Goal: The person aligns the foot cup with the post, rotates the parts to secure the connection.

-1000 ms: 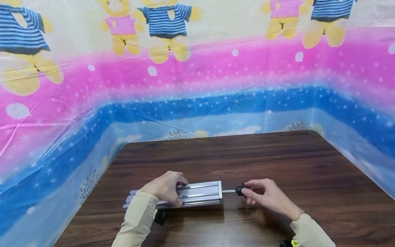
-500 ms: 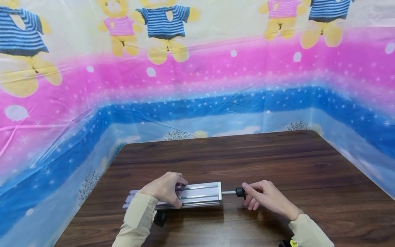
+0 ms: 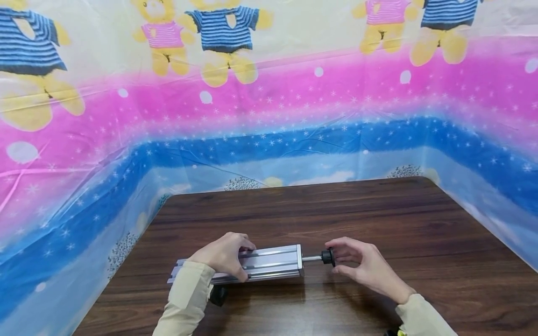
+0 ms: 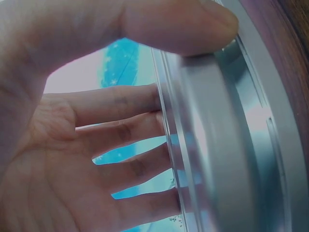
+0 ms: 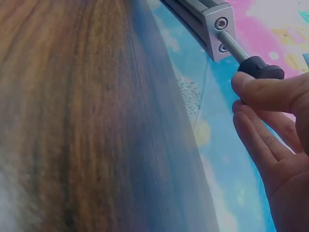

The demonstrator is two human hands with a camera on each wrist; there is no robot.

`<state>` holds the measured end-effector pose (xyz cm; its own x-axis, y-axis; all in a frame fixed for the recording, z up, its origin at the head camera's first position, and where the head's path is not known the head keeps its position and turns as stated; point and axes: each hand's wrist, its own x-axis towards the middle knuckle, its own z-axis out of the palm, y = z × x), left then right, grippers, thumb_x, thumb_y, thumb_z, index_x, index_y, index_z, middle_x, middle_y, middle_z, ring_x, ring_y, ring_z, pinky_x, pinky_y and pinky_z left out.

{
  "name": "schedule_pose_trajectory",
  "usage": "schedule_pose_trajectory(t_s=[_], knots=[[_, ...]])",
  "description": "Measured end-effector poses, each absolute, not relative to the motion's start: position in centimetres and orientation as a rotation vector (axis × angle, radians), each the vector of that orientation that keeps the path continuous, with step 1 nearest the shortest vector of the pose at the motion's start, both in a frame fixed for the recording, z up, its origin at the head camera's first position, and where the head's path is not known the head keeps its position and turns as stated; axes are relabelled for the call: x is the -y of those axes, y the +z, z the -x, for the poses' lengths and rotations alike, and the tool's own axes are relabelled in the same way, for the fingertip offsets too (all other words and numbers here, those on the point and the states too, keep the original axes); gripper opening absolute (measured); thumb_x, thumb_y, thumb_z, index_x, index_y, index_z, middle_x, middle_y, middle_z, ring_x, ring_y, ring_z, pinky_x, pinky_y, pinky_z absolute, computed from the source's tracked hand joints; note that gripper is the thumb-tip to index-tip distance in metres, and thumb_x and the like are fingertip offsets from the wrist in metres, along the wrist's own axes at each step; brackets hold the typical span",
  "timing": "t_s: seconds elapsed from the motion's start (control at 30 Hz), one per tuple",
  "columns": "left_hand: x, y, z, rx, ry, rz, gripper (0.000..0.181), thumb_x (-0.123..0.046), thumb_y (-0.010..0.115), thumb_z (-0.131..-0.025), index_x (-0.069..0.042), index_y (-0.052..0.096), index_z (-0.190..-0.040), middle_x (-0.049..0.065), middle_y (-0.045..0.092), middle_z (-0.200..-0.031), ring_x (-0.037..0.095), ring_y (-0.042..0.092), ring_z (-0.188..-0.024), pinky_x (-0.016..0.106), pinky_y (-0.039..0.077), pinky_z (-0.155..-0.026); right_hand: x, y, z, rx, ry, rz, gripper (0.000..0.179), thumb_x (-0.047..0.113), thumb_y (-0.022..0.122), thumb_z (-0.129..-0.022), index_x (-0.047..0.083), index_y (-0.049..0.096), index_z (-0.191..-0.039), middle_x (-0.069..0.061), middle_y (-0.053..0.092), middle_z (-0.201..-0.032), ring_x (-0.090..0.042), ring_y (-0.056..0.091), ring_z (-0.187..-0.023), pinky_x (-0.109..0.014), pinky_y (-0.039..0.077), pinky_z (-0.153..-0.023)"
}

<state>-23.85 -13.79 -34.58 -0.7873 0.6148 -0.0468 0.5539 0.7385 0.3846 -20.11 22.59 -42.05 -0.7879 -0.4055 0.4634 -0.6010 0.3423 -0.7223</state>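
A silver aluminium extrusion (image 3: 273, 263) lies sideways low over the table. My left hand (image 3: 222, 254) grips it from above, thumb (image 4: 193, 26) on the near side and fingers (image 4: 130, 123) along the far side. An end plate (image 5: 219, 31) with socket screws caps its right end. From that plate a threaded rod (image 3: 312, 258) sticks out, ending in a black leveling foot (image 3: 326, 257) with a wider rim. My right hand (image 3: 370, 270) holds the foot at its rim, thumb (image 5: 246, 84) below and fingers above in the head view.
The dark wood-grain table (image 3: 294, 210) has rounded far corners. Behind and beside it hangs a printed curtain (image 3: 269, 102) with bears. A small black object (image 3: 218, 295) shows under the left cuff, and a black and yellow one (image 3: 399, 332) by the right cuff.
My right thumb and fingers have shifted around the leveling foot, spreading wider to each side of its rim. The extrusion's right end has risen slightly; my left hand keeps its grip.
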Motion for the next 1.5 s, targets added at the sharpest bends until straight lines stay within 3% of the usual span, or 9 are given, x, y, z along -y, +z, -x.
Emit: schedule_pose_trajectory(t_s=[0.2,0.47,0.67,0.83,1.0,1.13,1.3,1.5], knots=[[13.79,-34.61,23.82,-2.769,0.523,-0.937,0.061,-0.011,0.086,-0.062,0.0,0.072,-0.12,0.007,0.065,-0.112,0.017,0.056,-0.091,0.039,0.051,-0.081,-22.72,-41.97,20.15,2.442,1.478,-0.923,0.048,0.015,0.079,-0.087,0.013,0.064,-0.133,-0.006,0.075,-0.11,-0.013,0.074,-0.092,-0.03,0.059,-0.08],[13.79,-34.6,23.74,-2.772,0.525,-0.937,0.058,-0.01,0.086,-0.062,-0.001,0.073,-0.118,0.006,0.065,-0.11,0.017,0.056,-0.09,0.039,0.051,-0.08,-22.92,-41.46,19.77,2.619,1.454,-0.81,0.042,0.027,0.069,-0.097,0.0,0.066,-0.128,-0.005,0.076,-0.1,-0.008,0.072,-0.085,-0.025,0.057,-0.075],[13.67,-34.48,23.79,-2.778,0.513,-0.901,0.061,-0.011,0.086,-0.061,0.0,0.072,-0.12,0.009,0.065,-0.115,0.019,0.057,-0.094,0.041,0.051,-0.083,-22.66,-41.42,20.23,2.714,1.453,-0.743,0.033,0.034,0.057,-0.103,0.006,0.073,-0.111,-0.005,0.075,-0.085,-0.017,0.07,-0.07,-0.028,0.057,-0.068],[13.65,-34.5,23.87,-2.78,0.505,-0.909,0.062,-0.011,0.086,-0.061,0.0,0.072,-0.12,0.008,0.065,-0.113,0.017,0.055,-0.09,0.039,0.05,-0.081,-22.47,-41.33,20.27,2.791,1.445,-0.691,0.043,0.041,0.049,-0.106,0.006,0.074,-0.099,-0.004,0.073,-0.081,-0.018,0.069,-0.067,-0.03,0.056,-0.065],[13.66,-34.55,23.92,-2.785,0.497,-0.956,0.059,-0.012,0.085,-0.061,-0.001,0.073,-0.118,0.005,0.065,-0.107,0.015,0.053,-0.085,0.035,0.048,-0.076,-22.69,-41.65,19.8,2.687,1.473,-0.746,0.035,0.033,0.064,-0.1,0.009,0.065,-0.125,-0.008,0.073,-0.105,-0.013,0.071,-0.085,-0.028,0.058,-0.074],[13.65,-34.56,23.88,-2.787,0.486,-0.957,0.058,-0.012,0.085,-0.06,-0.002,0.074,-0.117,0.004,0.065,-0.107,0.015,0.053,-0.085,0.034,0.048,-0.075,-22.72,-42.0,19.7,2.528,1.513,-0.889,0.054,0.02,0.078,-0.089,0.017,0.056,-0.138,-0.014,0.067,-0.126,-0.018,0.072,-0.096,-0.031,0.06,-0.078],[13.73,-34.67,23.87,-2.783,0.491,-0.93,0.06,-0.013,0.087,-0.06,-0.001,0.073,-0.118,0.01,0.067,-0.117,0.018,0.058,-0.094,0.038,0.051,-0.08,-22.65,-42.05,19.9,2.483,1.511,-0.914,0.048,0.018,0.08,-0.087,0.018,0.061,-0.131,-0.009,0.07,-0.116,-0.015,0.072,-0.093,-0.031,0.06,-0.078],[13.91,-34.8,23.85,-2.779,0.484,-0.94,0.061,-0.013,0.088,-0.06,0.001,0.073,-0.118,0.009,0.067,-0.112,0.016,0.056,-0.088,0.036,0.049,-0.077,-22.55,-41.95,19.89,2.539,1.453,-0.87,0.043,0.027,0.076,-0.091,0.015,0.064,-0.131,-0.004,0.073,-0.112,-0.008,0.072,-0.091,-0.029,0.059,-0.078]])
